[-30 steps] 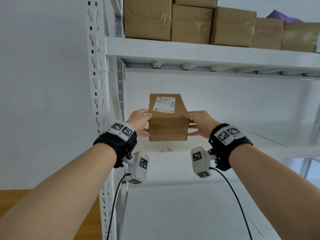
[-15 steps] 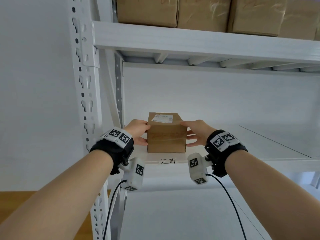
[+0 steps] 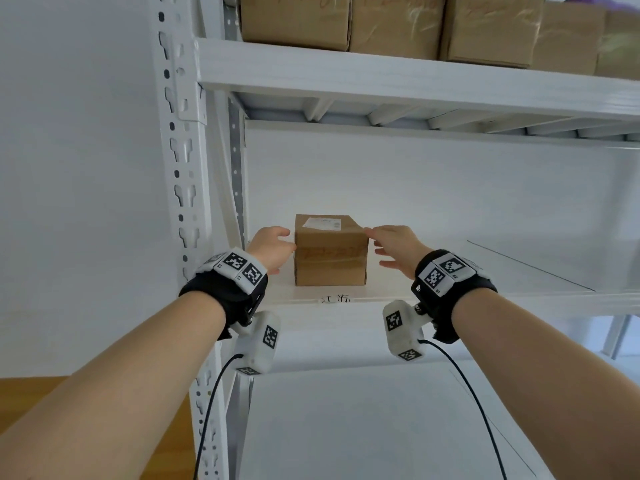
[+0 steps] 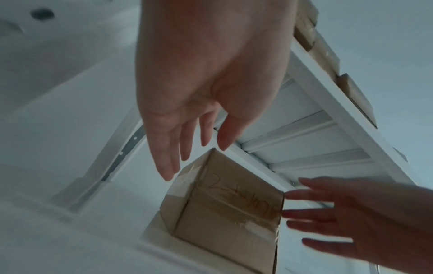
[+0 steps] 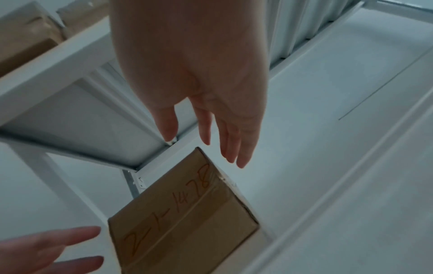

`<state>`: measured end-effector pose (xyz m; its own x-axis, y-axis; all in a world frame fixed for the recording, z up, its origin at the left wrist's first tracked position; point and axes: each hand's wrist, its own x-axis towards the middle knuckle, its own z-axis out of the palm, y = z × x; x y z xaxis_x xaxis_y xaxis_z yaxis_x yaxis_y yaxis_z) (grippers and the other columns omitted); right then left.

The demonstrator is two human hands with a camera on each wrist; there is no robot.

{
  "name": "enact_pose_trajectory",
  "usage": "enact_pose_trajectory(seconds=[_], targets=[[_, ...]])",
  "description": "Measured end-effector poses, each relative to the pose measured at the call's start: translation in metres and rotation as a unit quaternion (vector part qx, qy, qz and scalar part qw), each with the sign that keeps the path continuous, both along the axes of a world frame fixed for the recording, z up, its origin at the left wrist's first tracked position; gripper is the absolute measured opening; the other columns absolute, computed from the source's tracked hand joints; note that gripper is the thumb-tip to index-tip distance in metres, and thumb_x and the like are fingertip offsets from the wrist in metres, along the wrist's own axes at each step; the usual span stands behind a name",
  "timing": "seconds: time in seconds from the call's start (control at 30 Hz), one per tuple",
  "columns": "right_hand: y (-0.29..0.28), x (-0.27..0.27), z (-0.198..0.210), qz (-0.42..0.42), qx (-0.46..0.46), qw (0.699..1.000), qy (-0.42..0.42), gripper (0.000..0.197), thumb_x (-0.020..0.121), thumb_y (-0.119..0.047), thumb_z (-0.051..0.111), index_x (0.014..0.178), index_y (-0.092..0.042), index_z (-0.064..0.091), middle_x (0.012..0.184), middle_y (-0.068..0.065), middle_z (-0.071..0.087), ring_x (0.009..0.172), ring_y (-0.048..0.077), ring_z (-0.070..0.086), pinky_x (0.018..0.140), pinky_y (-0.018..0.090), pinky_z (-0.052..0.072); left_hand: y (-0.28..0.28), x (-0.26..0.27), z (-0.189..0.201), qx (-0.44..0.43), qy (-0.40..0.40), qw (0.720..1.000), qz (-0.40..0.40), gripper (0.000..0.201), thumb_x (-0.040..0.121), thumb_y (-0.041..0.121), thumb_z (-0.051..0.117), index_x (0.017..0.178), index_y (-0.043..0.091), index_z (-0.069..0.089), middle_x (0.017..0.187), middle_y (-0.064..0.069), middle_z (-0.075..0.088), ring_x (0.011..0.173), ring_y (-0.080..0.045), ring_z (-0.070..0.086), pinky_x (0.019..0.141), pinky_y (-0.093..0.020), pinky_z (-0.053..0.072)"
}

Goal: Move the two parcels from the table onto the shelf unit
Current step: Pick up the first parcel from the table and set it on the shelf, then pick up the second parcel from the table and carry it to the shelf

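**Parcel on the middle shelf, your hands beside it**

The parcel (image 3: 330, 254) stands upright on the middle shelf (image 3: 485, 271) of the white shelf unit (image 3: 183, 140), near its left end and close to the front edge. It is a brown cardboard box with tape over the seams, a white label on its top, and orange handwriting on the face toward you (in the right wrist view it reads about "2-1-1478").

Your left hand (image 3: 272, 249) is just beside the left side of the parcel, fingers straight and relaxed, holding nothing. Your right hand (image 3: 398, 249) is just beside the right side, fingers spread, also holding nothing. In the wrist views a small gap shows between the fingertips and the cardboard.

On the shelf above, a row of brown boxes (image 3: 398, 26) stands side by side.
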<state>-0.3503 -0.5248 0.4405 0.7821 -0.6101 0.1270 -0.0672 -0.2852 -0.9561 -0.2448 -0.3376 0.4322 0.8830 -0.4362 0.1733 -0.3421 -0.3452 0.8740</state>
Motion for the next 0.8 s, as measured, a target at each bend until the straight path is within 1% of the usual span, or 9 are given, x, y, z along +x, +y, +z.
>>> enact_pose_trajectory(seconds=[0.1,0.17,0.2,0.27,0.33,0.4,0.47,0.63,0.8], targets=[[0.013,-0.023,-0.011,-0.011,-0.062,0.998,-0.015,0.048,0.089,-0.03,0.06,0.131,-0.008,0.053,0.133,0.008,0.054,0.124,0.025,0.051,0.099,0.035,0.046,0.016,-0.016,-0.012,0.042,-0.052,0.998,0.014,0.047,0.092,0.013,0.048,0.139,0.013,0.044,0.136,-0.015,0.05,0.1,-0.027,0.054,0.09,-0.039,0.051],[0.025,-0.041,-0.02,-0.014,-0.099,0.995,-0.01,0.047,0.09,-0.028,0.059,0.132,-0.008,0.053,0.137,0.011,0.054,0.126,0.026,0.051,0.107,0.039,0.042,0.03,-0.03,-0.022,0.085,-0.081,0.993,0.013,0.046,0.092,0.015,0.049,0.138,0.01,0.044,0.141,-0.014,0.047,0.115,-0.03,0.053,0.1,-0.038,0.047],[0.032,-0.051,-0.024,-0.013,-0.117,0.993,-0.002,0.046,0.091,-0.027,0.058,0.132,-0.008,0.052,0.137,0.013,0.054,0.126,0.027,0.051,0.107,0.037,0.042,0.037,-0.038,-0.027,0.108,-0.098,0.989,0.012,0.046,0.092,0.015,0.049,0.138,0.009,0.045,0.142,-0.014,0.047,0.123,-0.03,0.051,0.104,-0.036,0.043],[0.051,-0.072,-0.034,-0.008,-0.153,0.988,0.015,0.044,0.092,-0.024,0.055,0.133,-0.008,0.051,0.136,0.013,0.055,0.124,0.028,0.052,0.098,0.029,0.04,0.055,-0.057,-0.037,0.145,-0.129,0.981,0.014,0.045,0.092,0.016,0.049,0.137,0.008,0.046,0.143,-0.013,0.048,0.129,-0.029,0.047,0.107,-0.032,0.037],[0.064,-0.086,-0.041,-0.005,-0.189,0.982,0.029,0.04,0.094,-0.02,0.053,0.13,-0.005,0.054,0.135,0.015,0.056,0.124,0.03,0.052,0.093,0.029,0.039,0.066,-0.072,-0.044,0.17,-0.15,0.974,0.016,0.044,0.093,0.017,0.048,0.136,0.009,0.048,0.141,-0.013,0.05,0.129,-0.029,0.048,0.106,-0.033,0.038],[0.08,-0.104,-0.052,0.003,-0.227,0.973,0.046,0.038,0.094,-0.019,0.051,0.128,-0.002,0.056,0.133,0.017,0.057,0.124,0.031,0.052,0.099,0.035,0.041,0.081,-0.093,-0.053,0.194,-0.165,0.967,0.017,0.042,0.093,0.02,0.047,0.134,0.011,0.049,0.138,-0.013,0.052,0.126,-0.029,0.051,0.105,-0.035,0.04],[0.094,-0.121,-0.062,0.01,-0.255,0.965,0.063,0.041,0.094,-0.021,0.051,0.132,-0.005,0.053,0.136,0.014,0.055,0.127,0.029,0.05,0.106,0.038,0.039,0.096,-0.113,-0.062,0.23,-0.191,0.954,0.017,0.041,0.094,0.022,0.045,0.134,0.014,0.048,0.138,-0.012,0.053,0.123,-0.028,0.053,0.101,-0.035,0.042],[0.132,-0.162,-0.086,0.026,-0.34,0.934,0.109,0.042,0.096,-0.023,0.044,0.137,-0.012,0.047,0.142,0.009,0.05,0.13,0.027,0.047,0.107,0.037,0.038,0.127,-0.165,-0.082,0.327,-0.251,0.911,-0.011,0.042,0.096,0.022,0.037,0.137,0.018,0.044,0.134,-0.009,0.056,0.118,-0.028,0.056,0.095,-0.037,0.047],[0.167,-0.195,-0.11,0.05,-0.398,0.905,0.143,0.043,0.097,-0.024,0.041,0.139,-0.014,0.044,0.146,0.008,0.046,0.134,0.025,0.041,0.109,0.037,0.034,0.159,-0.208,-0.101,0.354,-0.268,0.896,-0.011,0.042,0.095,0.023,0.037,0.136,0.018,0.045,0.137,-0.008,0.054,0.119,-0.027,0.055,0.096,-0.04,0.048]])
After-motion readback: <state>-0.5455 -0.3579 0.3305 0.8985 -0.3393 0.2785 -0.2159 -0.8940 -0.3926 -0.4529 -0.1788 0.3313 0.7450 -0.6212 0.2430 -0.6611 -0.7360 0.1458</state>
